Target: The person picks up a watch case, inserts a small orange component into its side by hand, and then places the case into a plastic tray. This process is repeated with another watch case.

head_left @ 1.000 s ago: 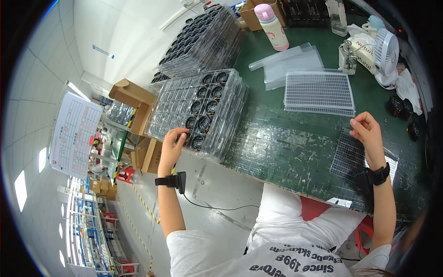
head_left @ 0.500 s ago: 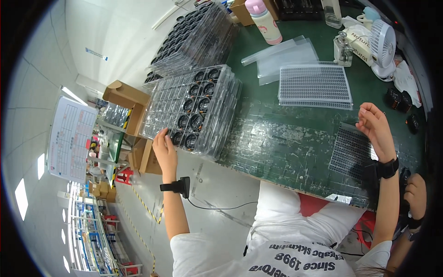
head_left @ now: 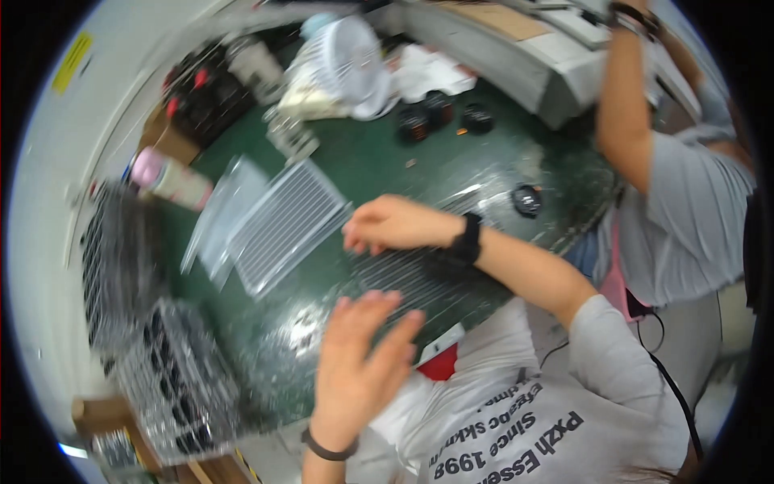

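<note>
My left hand (head_left: 359, 363) hangs over the table's front edge, its fingers spread and nothing in them. My right hand (head_left: 395, 224) is above the table with its fingers curled in and closed; whatever they hold, if anything, is hidden. Below my right wrist lies a dark sheet (head_left: 411, 282) with rows of small marks, partly covered by the forearm. To the left of that hand is a stack of pale printed sheets (head_left: 294, 214) beside clear plastic sheets (head_left: 226, 206). A black round part (head_left: 526, 200) rests beyond my right forearm. The picture is blurred by motion.
Stacked clear trays (head_left: 181, 387) with black round parts stand at the left. Along the back are a pink-capped bottle (head_left: 173, 179), a glass dispenser (head_left: 290, 137), a white fan (head_left: 355, 68) and more black parts (head_left: 435, 113). A co-worker's arm (head_left: 625, 105) reaches in at right.
My view has swung to the right. My left hand has left the tray stack and come over near the right hand, fingers spreading. The right hand stays curled near the dark sheet.
</note>
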{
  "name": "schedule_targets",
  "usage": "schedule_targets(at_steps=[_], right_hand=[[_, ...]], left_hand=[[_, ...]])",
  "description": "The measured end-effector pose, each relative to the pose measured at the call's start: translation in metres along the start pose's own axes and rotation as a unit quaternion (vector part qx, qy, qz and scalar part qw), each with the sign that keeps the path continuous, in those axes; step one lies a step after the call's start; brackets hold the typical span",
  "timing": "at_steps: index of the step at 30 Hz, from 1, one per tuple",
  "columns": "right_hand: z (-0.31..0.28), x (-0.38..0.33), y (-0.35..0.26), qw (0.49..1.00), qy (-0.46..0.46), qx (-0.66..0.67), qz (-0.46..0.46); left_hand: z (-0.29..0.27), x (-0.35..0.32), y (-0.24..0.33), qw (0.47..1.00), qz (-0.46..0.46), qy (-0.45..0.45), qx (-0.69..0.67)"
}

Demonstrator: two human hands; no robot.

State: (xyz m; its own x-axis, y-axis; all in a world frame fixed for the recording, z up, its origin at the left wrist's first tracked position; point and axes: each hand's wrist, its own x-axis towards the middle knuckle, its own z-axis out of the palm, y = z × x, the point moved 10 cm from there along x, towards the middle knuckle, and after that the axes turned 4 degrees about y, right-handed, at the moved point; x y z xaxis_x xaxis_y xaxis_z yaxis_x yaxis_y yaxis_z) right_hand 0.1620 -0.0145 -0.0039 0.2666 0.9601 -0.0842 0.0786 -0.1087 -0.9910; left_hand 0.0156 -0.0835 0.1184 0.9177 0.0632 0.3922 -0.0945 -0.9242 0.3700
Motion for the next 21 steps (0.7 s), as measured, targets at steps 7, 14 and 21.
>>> schedule_targets(at_steps=[7,14,21], right_hand=[[-0.004,0.001,0.016,1.0,0.007,0.001,0.001],[-0.019,0.0,0.006,0.999,0.036,-0.018,-0.016],[-0.022,-0.011,-0.022,0.945,0.074,-0.269,-0.172]], left_hand=[[0.108,0.113,0.072,0.991,0.125,0.024,-0.035],[0.185,0.159,0.051,0.989,0.063,-0.116,0.061],[0.176,0.171,0.056,0.997,0.031,-0.018,0.071]])
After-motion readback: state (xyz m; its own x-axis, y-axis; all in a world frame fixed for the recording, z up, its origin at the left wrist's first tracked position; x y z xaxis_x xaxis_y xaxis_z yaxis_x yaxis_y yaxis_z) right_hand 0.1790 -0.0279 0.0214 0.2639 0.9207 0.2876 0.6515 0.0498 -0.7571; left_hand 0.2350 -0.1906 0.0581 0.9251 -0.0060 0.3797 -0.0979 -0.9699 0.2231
